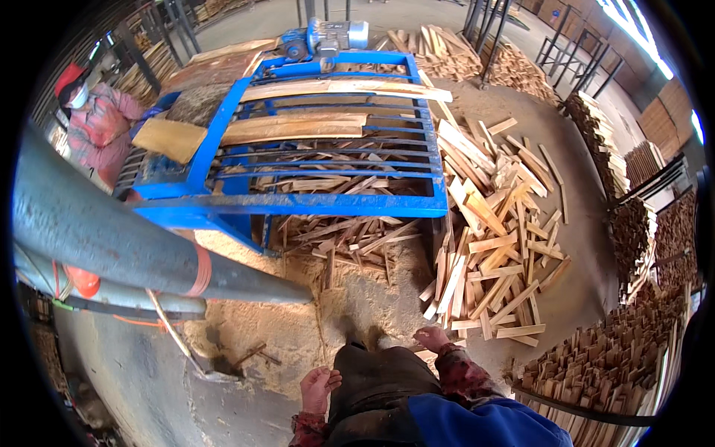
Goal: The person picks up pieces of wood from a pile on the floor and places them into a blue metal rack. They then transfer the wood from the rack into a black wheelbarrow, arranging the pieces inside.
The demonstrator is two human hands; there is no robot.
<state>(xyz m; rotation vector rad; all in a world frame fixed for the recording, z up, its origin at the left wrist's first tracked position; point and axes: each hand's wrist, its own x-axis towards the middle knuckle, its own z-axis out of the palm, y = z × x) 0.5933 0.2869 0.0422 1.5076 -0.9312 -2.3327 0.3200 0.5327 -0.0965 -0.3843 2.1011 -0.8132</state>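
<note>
My left hand (319, 386) hangs beside my dark trousers, its fingers loosely bent and apart, with nothing visible in them. On the other side, my right hand (432, 338) is held out in front of my leg, fingers partly stretched and also without a visible load. It is nearest to the lower end of a loose heap of wooden slats (495, 246) on the floor. Ahead stands a blue metal frame with bars (328, 203). Two long boards lie across it, a far board (342, 89) and a nearer board (298, 127). Scrap strips (350, 235) lie beneath the frame.
A thick grey pipe (149, 223) crosses the left side. A long-handled tool (175, 335) lies on the sawdust-covered floor. A masked co-worker (100, 123) stands at the frame's far left. A blue motor (328, 37) tops the frame. Stacked slats (603, 365) line the right.
</note>
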